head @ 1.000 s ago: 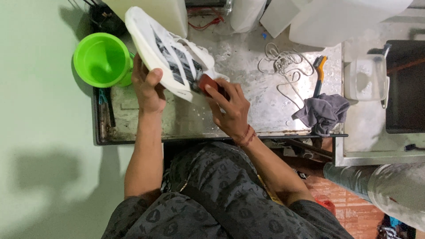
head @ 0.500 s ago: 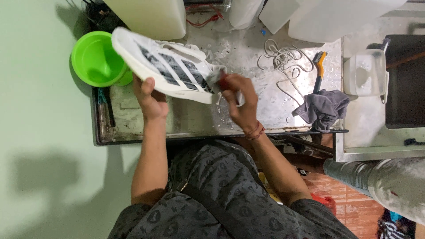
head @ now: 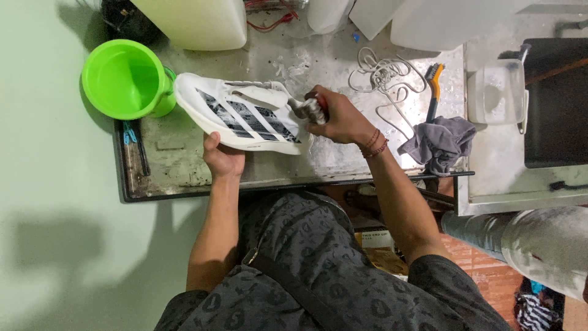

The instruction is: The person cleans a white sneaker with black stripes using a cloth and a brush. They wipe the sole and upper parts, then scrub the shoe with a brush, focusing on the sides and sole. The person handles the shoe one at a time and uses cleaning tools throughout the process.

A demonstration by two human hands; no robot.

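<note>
My left hand (head: 222,160) cups the underside of a white sneaker (head: 242,116) with dark stripes, fingers curled up around its sole edge, thumb against the near side. The shoe lies tilted on its side above the wet metal bench (head: 184,175), toe pointing toward a bright green plastic bucket (head: 122,79) that stands at the bench's left end, just beside the toe.

My right hand (head: 337,116) is closed into a fist around a small brush (head: 309,109) with a red body, its soapy head pressed at the heel end of the sneaker.

Beyond my right hand a tangle of white laces (head: 383,76) lies on the bench, and next to it a second brush with an orange handle (head: 433,83). A crumpled grey rag (head: 441,141) hangs at the bench's right edge. Along the far side stand a pale cream container (head: 196,21) and other white plastic containers (head: 447,21). To the right sits a clear square tub (head: 499,92) beside a dark basin (head: 557,104). Below the bench, near my knee, is a brown cardboard box with a light label (head: 373,239).
</note>
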